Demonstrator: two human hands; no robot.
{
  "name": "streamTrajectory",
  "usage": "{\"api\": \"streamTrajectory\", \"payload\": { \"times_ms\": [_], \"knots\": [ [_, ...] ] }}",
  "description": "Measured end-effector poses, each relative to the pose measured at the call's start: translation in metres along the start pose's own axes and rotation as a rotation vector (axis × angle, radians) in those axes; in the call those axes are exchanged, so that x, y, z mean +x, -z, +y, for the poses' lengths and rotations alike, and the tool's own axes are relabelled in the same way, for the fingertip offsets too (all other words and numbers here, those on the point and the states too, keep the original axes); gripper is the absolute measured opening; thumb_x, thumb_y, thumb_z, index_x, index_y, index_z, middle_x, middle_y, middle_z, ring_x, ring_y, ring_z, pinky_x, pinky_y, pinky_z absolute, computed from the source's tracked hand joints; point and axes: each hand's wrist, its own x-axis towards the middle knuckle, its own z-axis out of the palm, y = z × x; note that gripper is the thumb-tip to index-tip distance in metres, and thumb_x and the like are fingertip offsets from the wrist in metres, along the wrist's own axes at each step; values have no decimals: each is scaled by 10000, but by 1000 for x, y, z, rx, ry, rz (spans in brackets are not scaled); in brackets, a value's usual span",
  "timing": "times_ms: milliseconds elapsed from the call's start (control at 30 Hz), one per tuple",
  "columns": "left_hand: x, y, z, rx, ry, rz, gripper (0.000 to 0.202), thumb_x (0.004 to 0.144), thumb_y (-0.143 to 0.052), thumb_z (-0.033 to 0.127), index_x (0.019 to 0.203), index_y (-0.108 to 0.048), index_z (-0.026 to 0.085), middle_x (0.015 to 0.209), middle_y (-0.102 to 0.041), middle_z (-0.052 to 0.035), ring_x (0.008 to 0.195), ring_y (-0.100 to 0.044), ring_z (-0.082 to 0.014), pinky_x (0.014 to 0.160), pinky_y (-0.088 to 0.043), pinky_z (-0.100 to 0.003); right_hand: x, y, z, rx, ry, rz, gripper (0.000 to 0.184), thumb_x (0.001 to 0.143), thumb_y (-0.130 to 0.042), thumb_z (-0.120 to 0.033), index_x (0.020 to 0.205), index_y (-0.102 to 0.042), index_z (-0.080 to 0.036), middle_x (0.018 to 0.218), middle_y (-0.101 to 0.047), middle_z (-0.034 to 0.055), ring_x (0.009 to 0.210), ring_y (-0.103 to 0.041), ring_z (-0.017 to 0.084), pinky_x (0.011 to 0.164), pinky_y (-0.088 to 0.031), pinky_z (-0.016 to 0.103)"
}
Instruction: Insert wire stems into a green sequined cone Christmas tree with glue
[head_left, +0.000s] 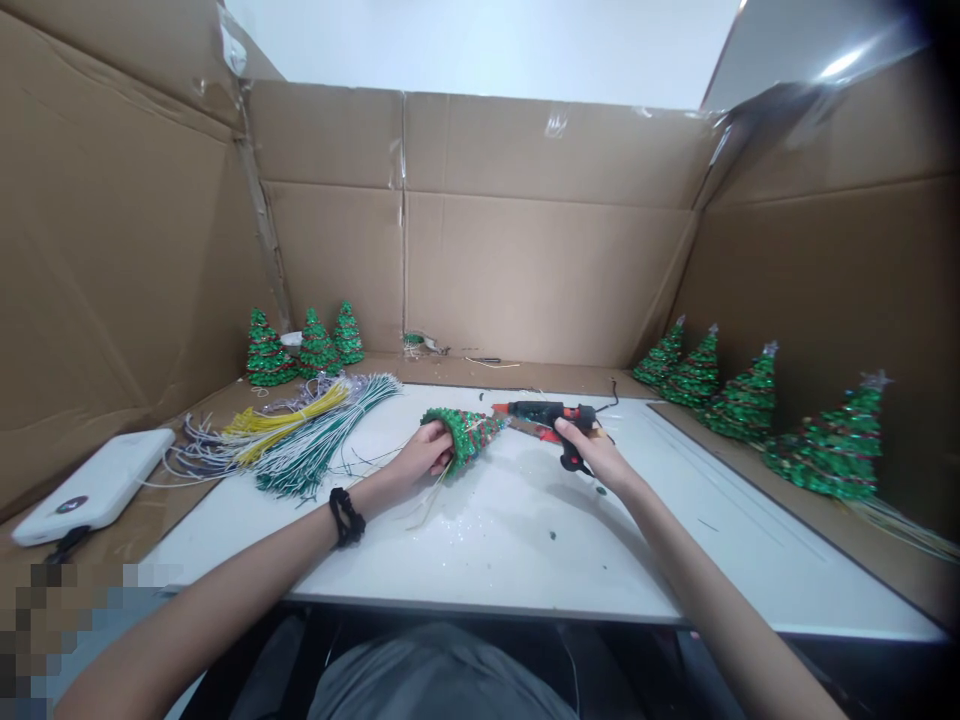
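Head view shows a miniature Christmas tree (471, 438) tipped sideways over a white board (465, 560), the left hand (431, 450) gripping its base; the right hand's (589, 452) fingers wrap around a glue gun (544, 412), nozzle (500, 408) near the tree's tip. Wire bundles (307, 440) lie leftward; similar trees (746, 398) stand by the cardboard walls (525, 265).

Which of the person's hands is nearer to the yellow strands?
Left. The left hand, holding a tree, is right of the yellow strands; the right hand, holding the glue gun, is farther right.
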Motion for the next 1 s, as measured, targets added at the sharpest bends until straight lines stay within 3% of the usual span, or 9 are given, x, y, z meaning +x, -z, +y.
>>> {"api": "streamTrajectory", "payload": {
  "times_ms": [167,500,667,900,1000],
  "knots": [
    [0,-1,-1,-27,-1,-4,147,772,-565,312,791,-517,175,548,-373,68,415,-283,-43,377,-187,-176,-7,-11,1,-24,93,-94,370,783,-524,-524,672,-651,-194,639,-620,43,544,-520,175,426,-400,257],
    [-1,-1,0,-14,0,-5,142,781,-552,299,772,-507,164,533,-379,71,399,-284,-32,374,-184,-171,-13,-15,-4,-10,121,-113,336,776,-532,-502,680,-590,-185,607,-512,15,507,-429,133,412,-366,239],
    [-2,-4,3,-25,18,18,161,762,-575,320,778,-517,171,525,-381,73,403,-288,-34,369,-177,-165,-13,-19,-8,-100,367,-109,244,715,-638,-396,702,-488,-205,645,-492,-13,568,-451,141,525,-391,261],
    [0,-4,3,-55,28,33,201,742,-604,331,822,-542,157,501,-381,74,400,-290,-40,359,-179,-170,-18,-25,-7,-334,741,-61,247,766,-592,-340,605,-452,-216,589,-484,8,582,-424,172,568,-357,296],
    [1,-3,1,-62,27,31,200,751,-595,332,836,-550,156,494,-386,72,396,-283,-39,363,-180,-173,-21,-25,-6,-370,826,-81,226,777,-599,-320,630,-462,-217,588,-490,10,575,-410,171,559,-345,286]
  ]
}}
